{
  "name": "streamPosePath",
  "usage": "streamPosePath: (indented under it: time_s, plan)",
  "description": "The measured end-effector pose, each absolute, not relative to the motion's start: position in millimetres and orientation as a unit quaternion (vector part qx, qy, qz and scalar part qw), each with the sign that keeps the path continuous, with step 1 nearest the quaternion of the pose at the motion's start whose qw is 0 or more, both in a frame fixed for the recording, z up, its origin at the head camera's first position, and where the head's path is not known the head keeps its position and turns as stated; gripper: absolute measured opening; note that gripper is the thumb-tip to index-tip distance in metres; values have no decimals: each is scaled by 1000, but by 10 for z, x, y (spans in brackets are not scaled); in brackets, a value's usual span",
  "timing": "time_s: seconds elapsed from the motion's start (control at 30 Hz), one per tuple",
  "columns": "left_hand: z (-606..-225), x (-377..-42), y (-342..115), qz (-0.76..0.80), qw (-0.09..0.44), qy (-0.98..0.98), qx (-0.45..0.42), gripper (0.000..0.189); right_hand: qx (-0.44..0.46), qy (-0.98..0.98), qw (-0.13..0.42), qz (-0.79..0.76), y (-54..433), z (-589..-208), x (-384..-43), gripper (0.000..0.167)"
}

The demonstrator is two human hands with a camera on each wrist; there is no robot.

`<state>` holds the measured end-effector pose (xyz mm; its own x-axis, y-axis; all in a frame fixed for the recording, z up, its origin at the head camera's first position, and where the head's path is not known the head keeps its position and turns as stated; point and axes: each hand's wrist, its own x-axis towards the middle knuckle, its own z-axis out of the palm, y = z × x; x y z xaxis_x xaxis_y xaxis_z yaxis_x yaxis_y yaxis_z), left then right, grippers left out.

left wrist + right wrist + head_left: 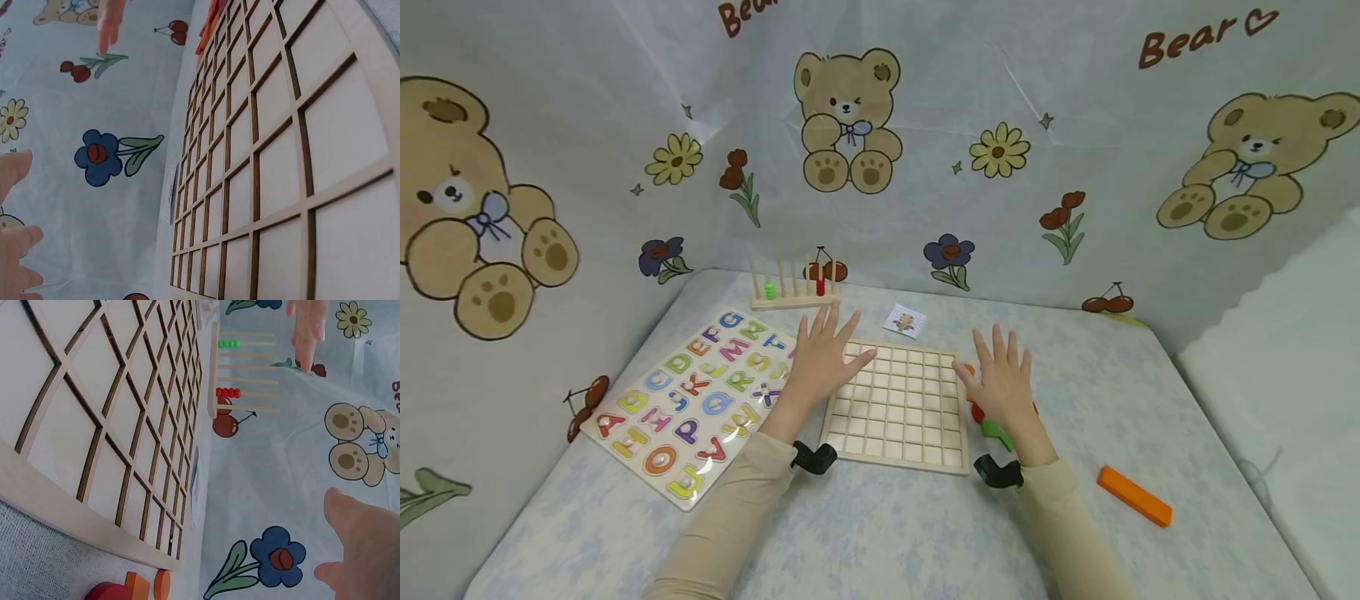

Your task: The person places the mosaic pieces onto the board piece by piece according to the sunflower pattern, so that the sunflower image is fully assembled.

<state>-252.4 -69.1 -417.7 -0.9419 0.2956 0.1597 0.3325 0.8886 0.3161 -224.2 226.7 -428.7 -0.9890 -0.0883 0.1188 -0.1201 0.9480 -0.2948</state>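
Observation:
A wooden grid board (895,408) with many square cells lies flat on the table between the two hands. Over its upper left corner and the edge of an alphabet board (711,421), the left hand (822,360) is held with fingers spread, gripping nothing. The right hand (1002,385) is likewise spread and holds nothing, at the grid's right side. Partly hidden under it are small coloured pieces, among them a green piece (997,433) and a red piece (107,592). The right wrist view also shows an orange piece (137,586) beside the grid's frame.
Behind the left hand stands a wooden peg rack (797,301) with green beads (770,291) and red beads (821,287). A small picture card (905,321) lies beyond the grid. An orange bar (1135,497) is at the right. A bear-print cloth (910,217) hangs behind the table.

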Motion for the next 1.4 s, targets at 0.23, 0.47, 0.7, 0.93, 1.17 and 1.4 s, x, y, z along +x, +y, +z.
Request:
streamPosePath:
  time_s: [0.23, 0.47, 0.7, 0.93, 1.17, 1.4]
  plan:
    - [-4256, -2537, -709, -206, 63, -964, -153, 74, 62, -978, 59, 192, 2328, -4337, -2289, 68]
    - [-4484, -2354, -719, -416, 67, -897, -134, 56, 47, -938, 67, 337, 2643, -4538, -2359, 60]
    - [-4876, -2196, -722, -545, 30, -831, -106, 49, -43, -910, 75, 404, 3049, -4746, -2337, 51]
    - [-5102, -2254, -750, -581, 45, -808, -88, 47, -61, -906, 98, 408, 3305, -4929, -2299, 42]
    - [-5136, -2281, -874, -577, 53, -812, -66, 50, -16, -895, 52, 443, 3331, -4965, -2337, 47]
    - [-5121, -2323, -861, -573, 40, -816, -68, 52, -52, -898, 68, 432, 3342, -4967, -2300, 47]
